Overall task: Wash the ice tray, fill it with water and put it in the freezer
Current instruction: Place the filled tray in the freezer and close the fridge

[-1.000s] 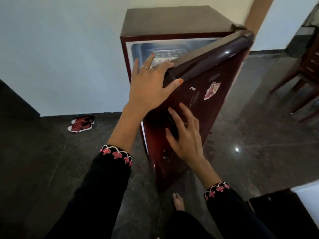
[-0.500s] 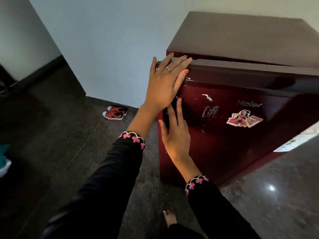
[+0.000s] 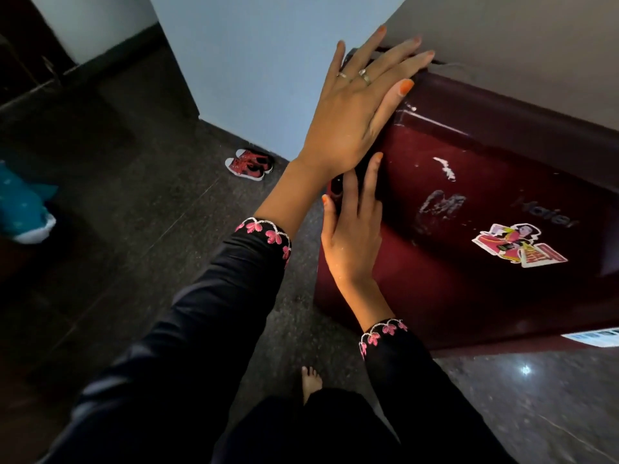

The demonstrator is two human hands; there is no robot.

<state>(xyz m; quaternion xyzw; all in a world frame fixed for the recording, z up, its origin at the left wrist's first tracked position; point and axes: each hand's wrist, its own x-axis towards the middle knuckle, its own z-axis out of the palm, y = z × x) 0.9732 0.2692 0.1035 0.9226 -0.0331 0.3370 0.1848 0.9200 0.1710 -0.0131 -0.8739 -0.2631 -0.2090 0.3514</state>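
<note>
My left hand (image 3: 360,108) and right hand (image 3: 351,244) lie flat on the maroon fridge door (image 3: 442,289).
Left, upper centre of the frame, fingers (image 3: 392,57) spread; right just below, fingers (image 3: 370,182) straight and together.

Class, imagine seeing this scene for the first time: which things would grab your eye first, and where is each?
At centre, the left hand lies flat on the top corner of the maroon fridge door, the right hand just below it, fingers straight against the door. A bright cartoon sticker sits further right on the door, and red shoes lie on the dark floor by the wall.
</note>
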